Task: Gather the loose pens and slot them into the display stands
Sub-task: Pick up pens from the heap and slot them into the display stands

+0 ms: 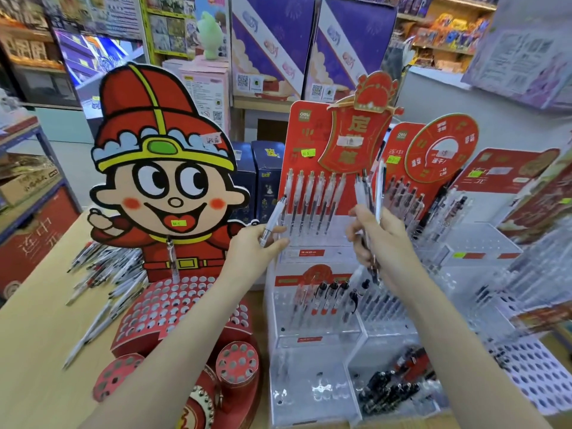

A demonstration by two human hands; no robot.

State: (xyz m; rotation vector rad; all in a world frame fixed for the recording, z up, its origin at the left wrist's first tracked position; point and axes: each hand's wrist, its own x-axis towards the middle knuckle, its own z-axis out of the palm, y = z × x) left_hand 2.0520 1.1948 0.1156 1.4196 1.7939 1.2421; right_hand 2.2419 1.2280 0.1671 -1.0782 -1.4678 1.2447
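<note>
Between our left hand fingertips, single pen pinched near tip; right hand clamps pen bundle; light, slick, stiff barrels – we grip mid-barrel

a stationery or toy shop. at twelve o'clock, red pen display stands carry small yellow price stickers. behind them stand boxed goods with qr codes; at two o'clock, shelves of packaged toys. a cartoon cardboard stand sits at ten o'clock.
</note>
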